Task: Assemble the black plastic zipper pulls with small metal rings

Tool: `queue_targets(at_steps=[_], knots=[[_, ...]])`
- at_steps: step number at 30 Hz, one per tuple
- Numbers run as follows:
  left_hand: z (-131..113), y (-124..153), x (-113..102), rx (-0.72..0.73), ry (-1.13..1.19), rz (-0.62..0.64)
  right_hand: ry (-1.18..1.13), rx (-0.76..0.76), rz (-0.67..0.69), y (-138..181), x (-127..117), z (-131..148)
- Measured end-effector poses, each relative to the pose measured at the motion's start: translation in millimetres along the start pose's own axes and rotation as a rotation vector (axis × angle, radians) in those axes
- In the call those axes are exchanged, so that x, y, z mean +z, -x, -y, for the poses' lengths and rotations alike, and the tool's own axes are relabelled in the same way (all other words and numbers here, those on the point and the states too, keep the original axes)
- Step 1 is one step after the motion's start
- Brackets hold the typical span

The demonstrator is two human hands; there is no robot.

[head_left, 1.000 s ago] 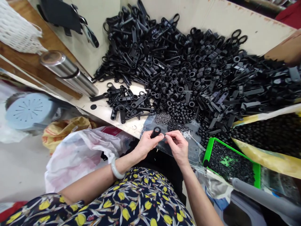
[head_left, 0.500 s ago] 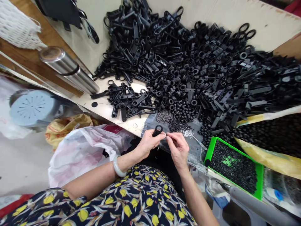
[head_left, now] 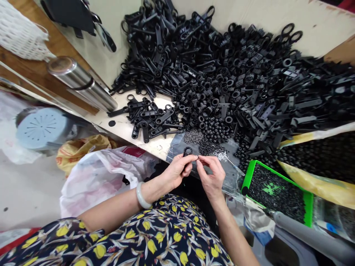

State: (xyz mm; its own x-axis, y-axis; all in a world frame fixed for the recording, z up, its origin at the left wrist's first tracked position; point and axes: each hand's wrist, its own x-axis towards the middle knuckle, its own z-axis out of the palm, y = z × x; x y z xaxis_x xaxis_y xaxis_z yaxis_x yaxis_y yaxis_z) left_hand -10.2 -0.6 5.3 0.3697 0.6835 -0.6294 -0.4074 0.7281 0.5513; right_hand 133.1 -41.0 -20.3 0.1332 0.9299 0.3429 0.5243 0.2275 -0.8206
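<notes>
My left hand is closed around a black plastic handle with a ringed end; the ring sticks up above the fingers and the rest is covered by them. Its thumb reaches toward my right hand, whose thumb and fingers are pinched close together at the handle's side. What sits in that pinch, if anything, is too small to make out. Just beyond the hands, on a grey sheet, lie small metal parts, black beads and silver pins.
A huge heap of black plastic parts covers the table. Ringed handles lie in a smaller pile at left, near a steel thermos. A green tray of tiny black pieces stands right. A white plastic bag hangs below the edge.
The left hand has turned slightly, so its fingers cover more of the handle and only the ring shows. Both hands stay close together at nearly the same spot.
</notes>
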Motion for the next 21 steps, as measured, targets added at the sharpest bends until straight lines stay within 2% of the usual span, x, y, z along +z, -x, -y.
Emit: queue_targets(at_steps=[5,13,17,21], knots=[[3.9,2.1,1.6,0.059,-0.033,0.002,0.149,-0.138,-0.056,-2.9,-0.2,1.2],[8.7,1.5,-0.7,0.099,-0.16,0.037,0.184,-0.085,-0.037,-3.2,-1.5,-1.2],[3.6,10.3,-7.1,-0.003,-0.143,0.099,0.103,-0.011,0.028,-4.1,-11.9,-6.0],[-4.6,22.8,-17.1,-0.136,-0.049,0.208,0.073,-0.027,0.138,-1.9,-19.4,-5.3]])
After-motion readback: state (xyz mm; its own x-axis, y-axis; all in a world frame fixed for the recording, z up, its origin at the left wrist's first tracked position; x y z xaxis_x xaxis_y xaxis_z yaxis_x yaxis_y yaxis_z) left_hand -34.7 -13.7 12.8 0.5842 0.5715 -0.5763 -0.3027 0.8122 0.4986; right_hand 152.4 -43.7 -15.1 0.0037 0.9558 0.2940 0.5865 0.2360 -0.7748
